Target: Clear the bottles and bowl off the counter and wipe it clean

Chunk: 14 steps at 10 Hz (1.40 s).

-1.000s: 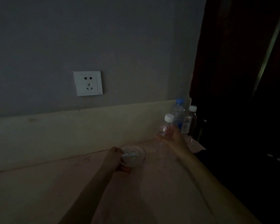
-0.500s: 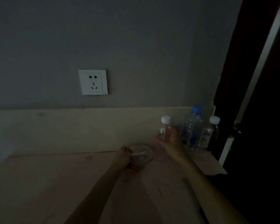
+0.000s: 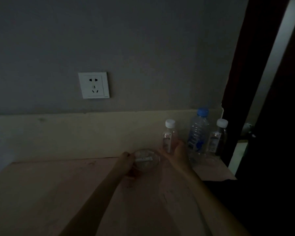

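Note:
The scene is very dim. A clear glass bowl (image 3: 147, 160) with a small white item inside sits on the wooden counter (image 3: 58, 193) near the back wall. My left hand (image 3: 126, 161) grips its left rim. My right hand (image 3: 178, 154) is wrapped around the lower part of a small white-capped bottle (image 3: 169, 133) standing just right of the bowl. A taller clear bottle with a blue cap (image 3: 198, 133) and another white-capped bottle (image 3: 218, 137) stand upright at the counter's right end.
A white wall socket (image 3: 93, 85) sits above the pale backsplash (image 3: 66, 133). The counter's right edge (image 3: 228, 176) drops off beside a dark doorway with a pale door frame (image 3: 276, 53).
The view has swung so the bottles and counter end sit further left and lower. My right hand keeps its hold on the small bottle, and my left hand stays on the bowl.

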Each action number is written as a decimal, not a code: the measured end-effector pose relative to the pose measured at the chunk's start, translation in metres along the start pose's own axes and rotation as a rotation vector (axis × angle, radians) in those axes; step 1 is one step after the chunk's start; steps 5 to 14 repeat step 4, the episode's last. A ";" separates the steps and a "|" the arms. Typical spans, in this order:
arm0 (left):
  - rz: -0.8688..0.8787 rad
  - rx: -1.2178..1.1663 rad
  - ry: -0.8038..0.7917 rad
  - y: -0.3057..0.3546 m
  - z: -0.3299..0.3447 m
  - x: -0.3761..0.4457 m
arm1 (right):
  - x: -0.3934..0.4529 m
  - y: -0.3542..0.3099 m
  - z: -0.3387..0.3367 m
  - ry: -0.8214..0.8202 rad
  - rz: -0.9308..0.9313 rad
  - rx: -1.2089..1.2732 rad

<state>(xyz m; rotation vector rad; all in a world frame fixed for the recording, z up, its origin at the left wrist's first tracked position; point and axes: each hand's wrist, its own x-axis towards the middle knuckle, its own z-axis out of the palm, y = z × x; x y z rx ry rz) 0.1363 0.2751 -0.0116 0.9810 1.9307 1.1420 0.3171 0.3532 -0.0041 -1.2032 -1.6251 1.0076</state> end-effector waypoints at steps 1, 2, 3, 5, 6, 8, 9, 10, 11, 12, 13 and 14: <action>0.015 0.043 0.071 -0.002 -0.005 -0.006 | -0.013 0.005 -0.001 0.016 0.039 0.074; 0.067 0.100 0.185 -0.004 -0.010 -0.009 | -0.033 -0.002 -0.007 0.014 0.046 0.078; 0.113 0.158 0.228 -0.018 -0.012 -0.017 | -0.054 -0.005 -0.013 0.025 0.053 0.111; 0.160 0.156 0.251 -0.016 -0.014 -0.036 | -0.087 -0.025 -0.027 0.057 0.017 0.132; 0.160 0.156 0.251 -0.016 -0.014 -0.036 | -0.087 -0.025 -0.027 0.057 0.017 0.132; 0.160 0.156 0.251 -0.016 -0.014 -0.036 | -0.087 -0.025 -0.027 0.057 0.017 0.132; 0.160 0.156 0.251 -0.016 -0.014 -0.036 | -0.087 -0.025 -0.027 0.057 0.017 0.132; 0.160 0.156 0.251 -0.016 -0.014 -0.036 | -0.087 -0.025 -0.027 0.057 0.017 0.132; 0.160 0.156 0.251 -0.016 -0.014 -0.036 | -0.087 -0.025 -0.027 0.057 0.017 0.132; 0.160 0.156 0.251 -0.016 -0.014 -0.036 | -0.087 -0.025 -0.027 0.057 0.017 0.132; 0.160 0.156 0.251 -0.016 -0.014 -0.036 | -0.087 -0.025 -0.027 0.057 0.017 0.132; 0.160 0.156 0.251 -0.016 -0.014 -0.036 | -0.087 -0.025 -0.027 0.057 0.017 0.132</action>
